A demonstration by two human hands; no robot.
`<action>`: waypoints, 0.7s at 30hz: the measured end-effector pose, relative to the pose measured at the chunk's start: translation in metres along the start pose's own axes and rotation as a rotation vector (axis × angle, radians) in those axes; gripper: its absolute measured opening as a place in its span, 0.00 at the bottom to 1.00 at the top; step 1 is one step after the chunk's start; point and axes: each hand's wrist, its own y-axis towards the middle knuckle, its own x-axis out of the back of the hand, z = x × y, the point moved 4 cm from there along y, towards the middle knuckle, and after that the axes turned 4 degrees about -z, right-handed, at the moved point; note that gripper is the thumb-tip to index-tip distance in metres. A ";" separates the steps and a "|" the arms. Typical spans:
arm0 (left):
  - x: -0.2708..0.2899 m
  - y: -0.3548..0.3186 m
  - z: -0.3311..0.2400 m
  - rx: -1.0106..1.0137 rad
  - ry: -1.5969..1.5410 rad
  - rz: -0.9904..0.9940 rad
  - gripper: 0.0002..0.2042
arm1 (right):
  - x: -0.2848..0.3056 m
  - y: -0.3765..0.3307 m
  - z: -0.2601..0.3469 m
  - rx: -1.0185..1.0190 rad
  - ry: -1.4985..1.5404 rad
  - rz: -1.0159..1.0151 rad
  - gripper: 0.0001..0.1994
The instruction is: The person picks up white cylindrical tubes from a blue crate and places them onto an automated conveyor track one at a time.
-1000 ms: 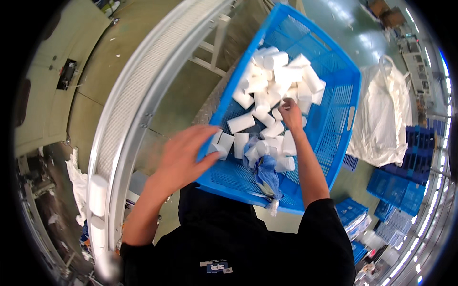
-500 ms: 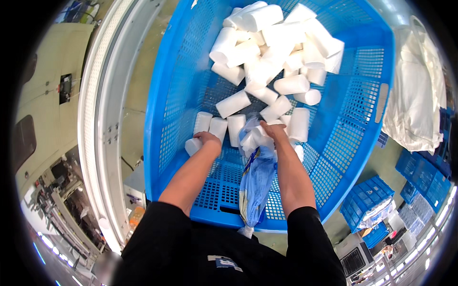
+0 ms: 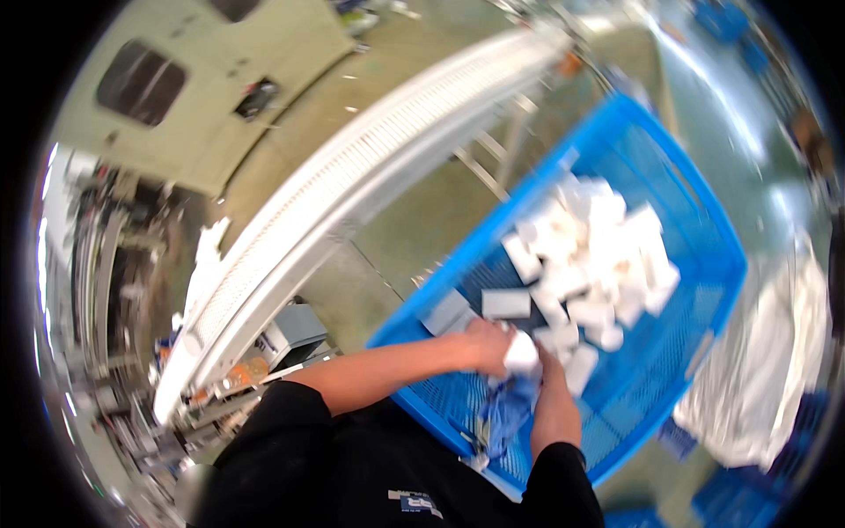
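Observation:
Inside a large blue plastic crate (image 3: pixel 717 211), my left hand (image 3: pixel 484 346) is closed around a white roll (image 3: pixel 521 354) at the mouth of a blue plastic bag (image 3: pixel 509 418). My right hand (image 3: pixel 553 387) is on the right side of the same bag mouth, closed on its edge, with its fingertips partly hidden. The crumpled bag hangs toward me over the crate's near end. Beyond my hands lies a heap of white rolls (image 3: pixel 585 233). A few loose rolls lie closer, such as a roll (image 3: pixel 506 304) just past my left hand. Motion blurs the picture.
A long white conveyor (image 3: pixel 352 141) runs along the crate's left side. A pale machine cabinet (image 3: pixel 202 88) stands farther left. On the right a big white sack (image 3: pixel 757 352) is beside the crate. A grey box (image 3: pixel 295 334) stands near my left elbow.
The view has swung left, so the crate appears tilted and farther right. My left hand has moved from the rolls at the crate's left side to the bag mouth, bringing a roll.

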 end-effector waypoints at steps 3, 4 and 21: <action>0.069 -0.073 0.005 -0.135 -0.459 -0.100 0.44 | -0.001 0.002 0.003 0.139 0.041 0.012 0.26; 0.069 -0.094 0.020 -0.165 -0.774 -0.144 0.43 | -0.001 0.007 -0.002 0.200 0.052 0.033 0.26; 0.026 -0.298 0.170 -0.817 -2.331 -0.389 0.41 | 0.125 -0.163 0.148 0.823 0.923 0.412 0.26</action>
